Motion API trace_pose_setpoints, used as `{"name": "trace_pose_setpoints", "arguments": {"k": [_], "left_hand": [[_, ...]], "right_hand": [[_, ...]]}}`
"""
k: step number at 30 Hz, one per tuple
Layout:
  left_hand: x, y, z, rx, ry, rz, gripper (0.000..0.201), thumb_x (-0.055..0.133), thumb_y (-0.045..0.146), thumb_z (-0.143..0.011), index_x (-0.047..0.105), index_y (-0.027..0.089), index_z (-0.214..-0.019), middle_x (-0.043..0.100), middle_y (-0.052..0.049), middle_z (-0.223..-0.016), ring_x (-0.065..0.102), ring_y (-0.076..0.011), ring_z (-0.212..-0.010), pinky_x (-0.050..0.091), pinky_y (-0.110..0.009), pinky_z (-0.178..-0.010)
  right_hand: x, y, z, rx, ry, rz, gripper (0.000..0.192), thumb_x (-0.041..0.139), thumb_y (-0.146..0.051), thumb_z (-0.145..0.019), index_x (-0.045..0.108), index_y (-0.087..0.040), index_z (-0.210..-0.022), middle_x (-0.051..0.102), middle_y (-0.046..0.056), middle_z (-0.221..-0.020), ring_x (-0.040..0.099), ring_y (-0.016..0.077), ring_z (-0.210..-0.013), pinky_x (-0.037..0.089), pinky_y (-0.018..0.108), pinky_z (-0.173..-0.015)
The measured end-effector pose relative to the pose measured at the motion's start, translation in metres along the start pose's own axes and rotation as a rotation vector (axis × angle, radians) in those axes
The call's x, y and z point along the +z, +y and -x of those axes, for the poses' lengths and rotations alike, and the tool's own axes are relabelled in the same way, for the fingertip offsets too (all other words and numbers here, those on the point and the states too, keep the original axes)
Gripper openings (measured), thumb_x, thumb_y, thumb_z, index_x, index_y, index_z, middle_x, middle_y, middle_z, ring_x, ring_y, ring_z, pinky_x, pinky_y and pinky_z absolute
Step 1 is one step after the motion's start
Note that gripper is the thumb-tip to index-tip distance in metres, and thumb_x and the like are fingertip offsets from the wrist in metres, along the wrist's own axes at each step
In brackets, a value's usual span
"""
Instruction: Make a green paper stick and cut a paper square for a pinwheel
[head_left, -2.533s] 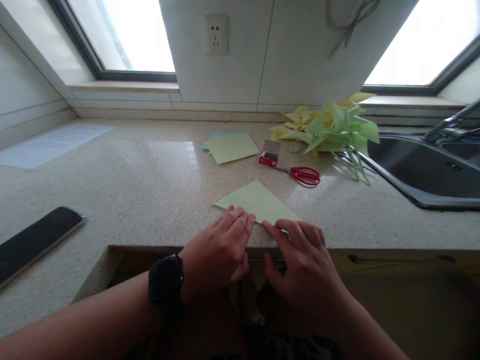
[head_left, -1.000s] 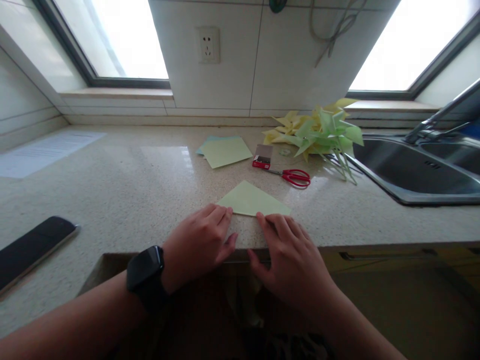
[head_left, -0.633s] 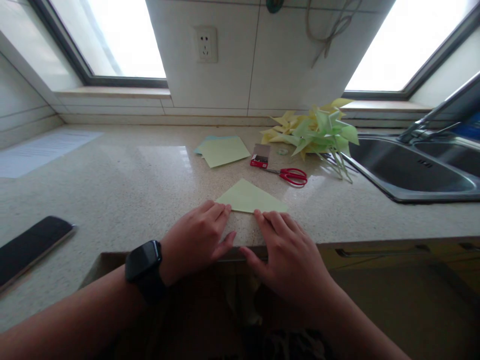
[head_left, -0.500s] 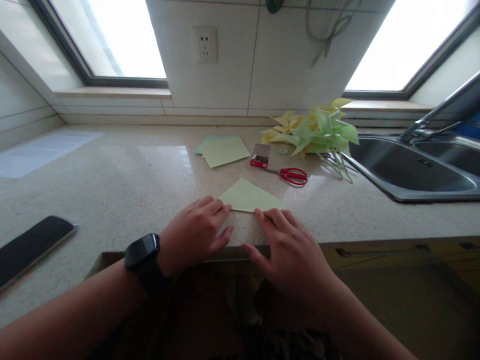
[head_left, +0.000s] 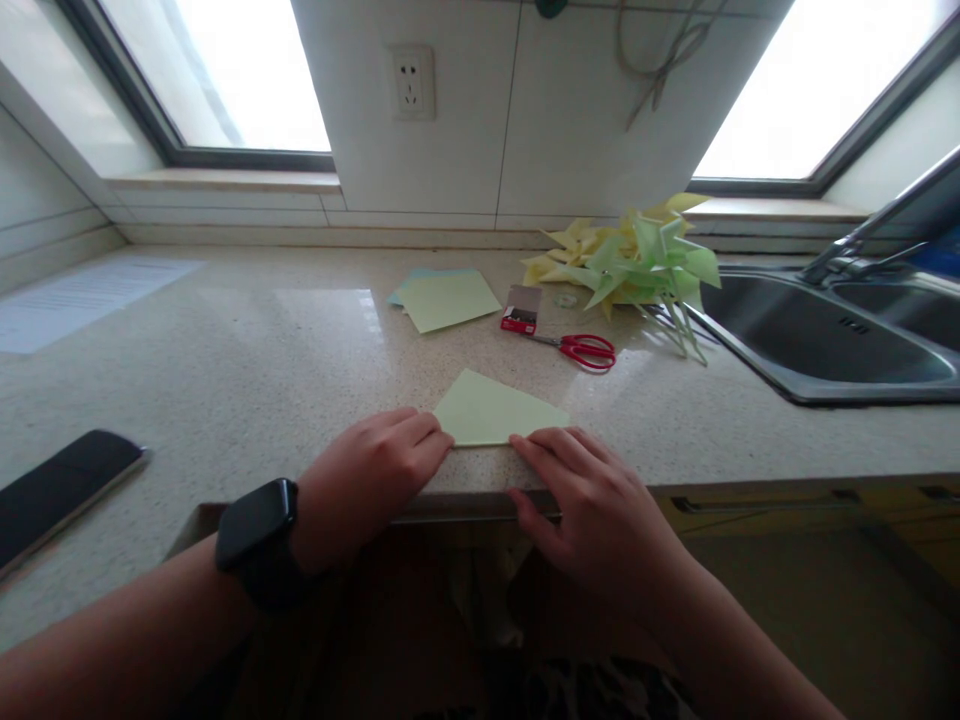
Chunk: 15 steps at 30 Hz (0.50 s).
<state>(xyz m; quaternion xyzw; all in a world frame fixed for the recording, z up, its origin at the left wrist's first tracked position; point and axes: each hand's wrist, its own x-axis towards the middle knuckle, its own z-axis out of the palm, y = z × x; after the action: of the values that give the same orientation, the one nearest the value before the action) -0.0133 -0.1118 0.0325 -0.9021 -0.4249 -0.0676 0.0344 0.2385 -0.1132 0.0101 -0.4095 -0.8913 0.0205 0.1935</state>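
Note:
A pale green sheet of paper [head_left: 491, 410], folded over with its crease toward me, lies near the counter's front edge. At its left corner, my left hand [head_left: 382, 462] has its fingers curled together on the paper, and the thumb is hidden. My right hand [head_left: 592, 500] rests its outstretched fingertips on the right part of the crease. Its thumb stands apart, off the paper. Beyond the paper lie red-handled scissors [head_left: 587, 350] and a small open red box [head_left: 519, 318]. Several yellow-green and blue sheets [head_left: 450, 302] are stacked behind to the left.
Yellow and green paper pinwheels [head_left: 652, 255] lie in a heap at the back right, beside the steel sink [head_left: 825, 392] with its faucet [head_left: 840, 250]. A dark phone [head_left: 67, 490] is at the left. A printed sheet [head_left: 90, 295] lies farther back.
The folded paper has shifted slightly toward me and to the left. My left hand has drawn back left, its thumb now tucked out of sight; my right hand has come slightly nearer.

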Motion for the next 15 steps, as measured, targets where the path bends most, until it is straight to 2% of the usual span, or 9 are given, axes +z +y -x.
{"name": "trace_pose_setpoints", "arguments": {"k": [5, 8, 15], "left_hand": [[0.0021, 0.0005, -0.0023, -0.004, -0.001, -0.042, 0.017, 0.053, 0.009, -0.099, 0.069, 0.013, -0.099, 0.068, -0.009, -0.092, 0.064, -0.0255, -0.083, 0.056, -0.040, -0.073], [0.0007, 0.0011, -0.0050, -0.031, 0.001, -0.046, 0.015, 0.054, 0.009, -0.098, 0.068, 0.014, -0.097, 0.067, -0.009, -0.093, 0.063, -0.0251, -0.086, 0.055, -0.039, -0.076], [-0.0029, 0.0012, -0.0076, -0.043, -0.034, -0.041, 0.020, 0.054, -0.001, -0.093, 0.065, 0.014, -0.097, 0.067, -0.009, -0.097, 0.062, -0.0243, -0.088, 0.056, -0.037, -0.078]], "right_hand": [[0.0010, 0.0028, -0.0027, -0.003, 0.023, -0.015, 0.032, 0.056, -0.027, -0.095, 0.066, -0.011, -0.121, 0.068, 0.013, -0.111, 0.059, 0.0293, -0.103, 0.054, 0.050, -0.094], [0.0019, 0.0038, -0.0047, -0.008, 0.029, -0.025, 0.030, 0.056, -0.027, -0.095, 0.067, -0.012, -0.119, 0.068, 0.013, -0.109, 0.059, 0.0293, -0.102, 0.054, 0.051, -0.093], [0.0001, 0.0062, -0.0077, -0.028, 0.020, -0.021, 0.030, 0.054, -0.024, -0.097, 0.069, -0.012, -0.119, 0.068, 0.012, -0.106, 0.059, 0.0279, -0.100, 0.053, 0.048, -0.094]]}}
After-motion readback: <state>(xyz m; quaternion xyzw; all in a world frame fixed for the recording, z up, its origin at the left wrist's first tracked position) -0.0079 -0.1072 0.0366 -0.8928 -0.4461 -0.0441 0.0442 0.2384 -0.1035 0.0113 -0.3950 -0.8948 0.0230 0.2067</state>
